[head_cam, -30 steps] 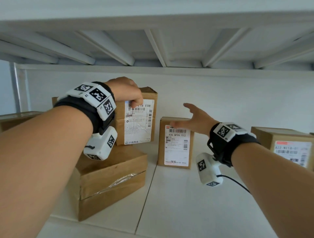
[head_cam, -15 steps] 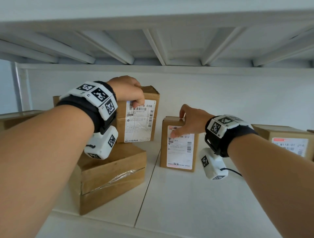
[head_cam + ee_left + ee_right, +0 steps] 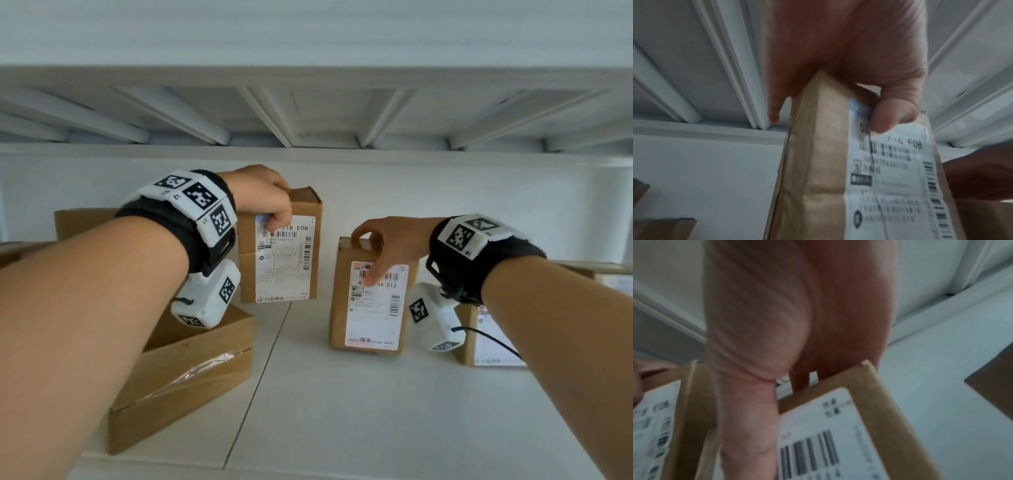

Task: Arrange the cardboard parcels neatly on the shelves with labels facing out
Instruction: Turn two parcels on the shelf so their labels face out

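Two upright cardboard parcels stand on the white shelf [image 3: 342, 411], white labels facing me. My left hand [image 3: 270, 202] grips the top of the taller parcel marked E08 [image 3: 284, 260], thumb on its label; the left wrist view shows that parcel [image 3: 828, 178] pinched between thumb and fingers of the left hand [image 3: 849, 73]. My right hand [image 3: 383, 246] grips the top of the smaller parcel marked 012 [image 3: 371, 308], thumb across its barcode, fingers over the back edge. In the right wrist view the right hand [image 3: 787, 353] clasps this small parcel [image 3: 869, 426].
A flat taped box [image 3: 185, 373] lies at the front left under my left wrist, and another box [image 3: 82, 222] sits behind it. A further labelled parcel [image 3: 486, 342] stands at the right behind my right wrist. The upper shelf's ribbed underside [image 3: 308, 116] hangs close above.
My right hand reached in from the right, landed on the small parcel's top and closed round it. The left hand kept its hold on the taller parcel.
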Action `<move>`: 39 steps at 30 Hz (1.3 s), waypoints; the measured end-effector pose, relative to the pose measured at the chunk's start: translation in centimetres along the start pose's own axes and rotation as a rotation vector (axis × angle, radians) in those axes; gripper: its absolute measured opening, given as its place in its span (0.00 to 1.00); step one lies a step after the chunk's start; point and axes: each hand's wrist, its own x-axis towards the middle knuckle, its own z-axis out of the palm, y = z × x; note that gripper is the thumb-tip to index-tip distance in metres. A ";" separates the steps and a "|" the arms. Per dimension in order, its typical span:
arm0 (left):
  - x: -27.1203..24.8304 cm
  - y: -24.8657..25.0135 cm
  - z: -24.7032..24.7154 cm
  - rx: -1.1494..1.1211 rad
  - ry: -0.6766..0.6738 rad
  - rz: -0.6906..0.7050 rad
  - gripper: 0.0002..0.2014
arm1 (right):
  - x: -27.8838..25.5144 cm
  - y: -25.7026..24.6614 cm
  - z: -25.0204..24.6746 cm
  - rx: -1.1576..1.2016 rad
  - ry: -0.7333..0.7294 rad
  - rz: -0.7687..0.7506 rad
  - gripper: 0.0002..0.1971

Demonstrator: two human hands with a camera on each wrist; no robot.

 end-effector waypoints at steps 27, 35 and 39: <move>0.2 3.1 5.0 -0.019 -0.301 0.005 0.30 | -2.3 0.4 -0.1 -0.017 -0.066 0.039 0.44; 0.8 3.2 6.6 0.022 -0.351 -0.016 0.31 | -2.1 0.4 0.8 -0.048 -0.038 0.020 0.45; 1.0 3.3 7.1 0.065 -0.344 -0.018 0.34 | -2.2 0.6 0.9 -0.054 -0.024 0.013 0.43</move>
